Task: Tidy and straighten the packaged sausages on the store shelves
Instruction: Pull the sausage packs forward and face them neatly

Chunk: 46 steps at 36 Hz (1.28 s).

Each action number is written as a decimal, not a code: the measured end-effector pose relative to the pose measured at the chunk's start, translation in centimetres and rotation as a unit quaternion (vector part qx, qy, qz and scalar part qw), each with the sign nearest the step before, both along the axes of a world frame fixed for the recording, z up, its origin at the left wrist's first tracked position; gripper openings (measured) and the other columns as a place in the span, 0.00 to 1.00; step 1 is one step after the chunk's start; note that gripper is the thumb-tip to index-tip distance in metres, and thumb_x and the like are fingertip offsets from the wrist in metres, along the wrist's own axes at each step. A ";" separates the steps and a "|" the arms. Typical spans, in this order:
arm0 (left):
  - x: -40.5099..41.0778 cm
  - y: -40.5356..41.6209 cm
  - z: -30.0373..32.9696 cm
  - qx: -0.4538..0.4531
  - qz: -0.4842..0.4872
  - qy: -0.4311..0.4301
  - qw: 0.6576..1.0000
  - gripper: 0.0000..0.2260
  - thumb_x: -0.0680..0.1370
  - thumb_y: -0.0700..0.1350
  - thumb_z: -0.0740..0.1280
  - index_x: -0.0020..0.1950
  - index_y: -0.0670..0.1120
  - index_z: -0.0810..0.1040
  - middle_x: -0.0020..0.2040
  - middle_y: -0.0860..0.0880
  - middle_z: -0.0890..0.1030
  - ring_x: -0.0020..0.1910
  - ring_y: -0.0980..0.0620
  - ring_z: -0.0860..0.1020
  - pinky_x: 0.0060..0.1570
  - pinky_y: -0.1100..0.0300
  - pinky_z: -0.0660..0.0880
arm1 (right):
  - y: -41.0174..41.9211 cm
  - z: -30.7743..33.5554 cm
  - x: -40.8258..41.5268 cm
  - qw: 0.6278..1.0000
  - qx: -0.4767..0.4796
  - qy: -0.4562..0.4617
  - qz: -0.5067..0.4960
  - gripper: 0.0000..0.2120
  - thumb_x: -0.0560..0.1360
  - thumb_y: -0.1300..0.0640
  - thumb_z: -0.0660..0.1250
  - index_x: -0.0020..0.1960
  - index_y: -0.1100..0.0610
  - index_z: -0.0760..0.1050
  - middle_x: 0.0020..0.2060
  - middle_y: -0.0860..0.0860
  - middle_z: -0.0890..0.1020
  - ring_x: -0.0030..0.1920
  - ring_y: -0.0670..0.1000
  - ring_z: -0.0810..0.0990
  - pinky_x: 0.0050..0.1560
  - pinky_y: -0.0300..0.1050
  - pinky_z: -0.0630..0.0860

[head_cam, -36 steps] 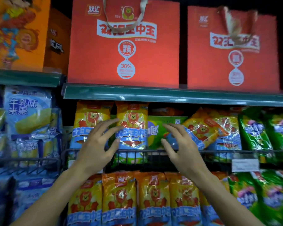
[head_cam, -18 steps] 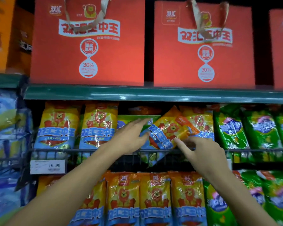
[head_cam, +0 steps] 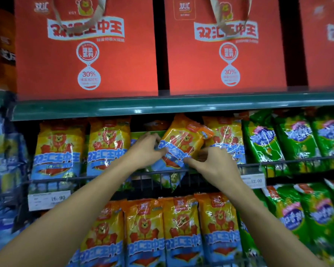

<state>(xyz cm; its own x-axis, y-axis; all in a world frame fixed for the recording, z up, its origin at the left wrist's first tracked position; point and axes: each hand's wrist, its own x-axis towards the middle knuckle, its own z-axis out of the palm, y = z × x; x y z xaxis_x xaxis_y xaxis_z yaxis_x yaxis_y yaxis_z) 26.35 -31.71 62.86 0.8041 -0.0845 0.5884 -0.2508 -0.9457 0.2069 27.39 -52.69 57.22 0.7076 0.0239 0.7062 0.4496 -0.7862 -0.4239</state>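
Gripping: I have both hands on one tilted sausage pack (head_cam: 181,145) on the middle shelf, its top leaning to the right.
Left hand: my left hand (head_cam: 145,151) has fingers curled over the pack's left edge, thumb under, holding it.
Right hand: my right hand (head_cam: 212,162) pinches the pack's lower right corner between thumb and bent fingers.
Tilted pack: yellow and orange with a lion and a blue band; it sits behind the wire rail (head_cam: 112,176) at the shelf front, its lower corner dipping past the rail.
Neighbours left: two upright yellow packs (head_cam: 108,147) stand side by side to the left, behind the same rail.
Neighbour right: another yellow pack (head_cam: 228,139) stands just behind and to the right of the tilted one, partly covered by it.
Behind: a green-topped packet (head_cam: 141,135) shows behind my left hand; I cannot tell what it is.
Green packs: green packs (head_cam: 293,139) fill the shelf's right side.
Lower shelf: a row of upright yellow packs (head_cam: 179,228) stands below my forearms.
Top shelf: red gift bags (head_cam: 85,54) stand on the green shelf edge (head_cam: 162,108).
Price tags: one price tag (head_cam: 255,181) hangs at the rail near my right wrist, another tag (head_cam: 48,200) lower left.
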 end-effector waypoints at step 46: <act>-2.9 3.4 -5.4 -0.087 -0.092 -0.057 0.990 0.36 0.85 0.47 0.61 0.81 0.58 0.36 0.35 0.53 0.69 0.28 0.60 0.72 0.26 0.68 0.64 | 4.4 -0.5 1.7 0.989 -0.130 -0.027 0.059 0.34 0.83 0.37 0.46 0.80 0.44 0.30 0.27 0.48 0.74 0.28 0.51 0.75 0.28 0.45 0.64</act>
